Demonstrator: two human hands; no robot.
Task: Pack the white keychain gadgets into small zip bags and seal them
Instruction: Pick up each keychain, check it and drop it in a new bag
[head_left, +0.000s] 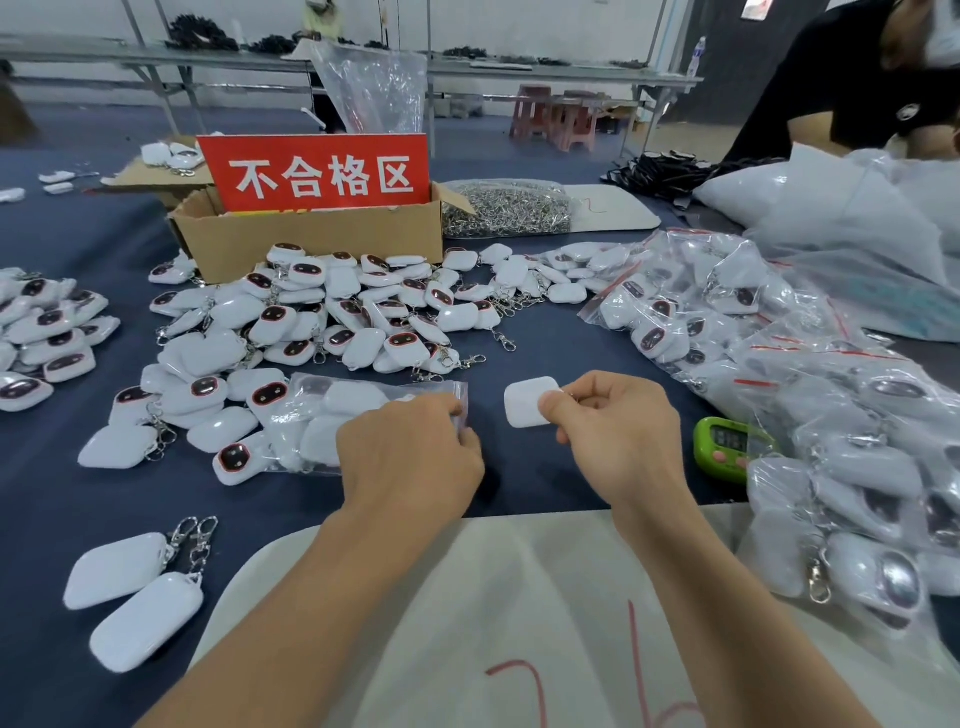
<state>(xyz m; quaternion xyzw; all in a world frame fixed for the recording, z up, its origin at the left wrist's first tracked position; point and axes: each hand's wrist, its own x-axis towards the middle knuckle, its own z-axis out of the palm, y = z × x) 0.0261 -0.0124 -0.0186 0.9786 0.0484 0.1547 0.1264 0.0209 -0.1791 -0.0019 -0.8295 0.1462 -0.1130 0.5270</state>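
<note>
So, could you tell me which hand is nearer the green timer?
Right. The right hand sits just left of the timer, pinching a gadget; the left hand is farther left, gripping the bags.

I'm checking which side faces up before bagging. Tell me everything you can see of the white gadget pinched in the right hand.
The white rounded-rectangular plastic gadget looks smooth and glossy, with soft corners. Its plain side faces the camera; no dark oval face shows. It is unbagged, roughly flat above the dark blue tablecloth, right of the left hand gripping a clear zip bag. The right hand pinches its right edge, thumb on top. Its keychain clasp is hidden by that hand.
</note>
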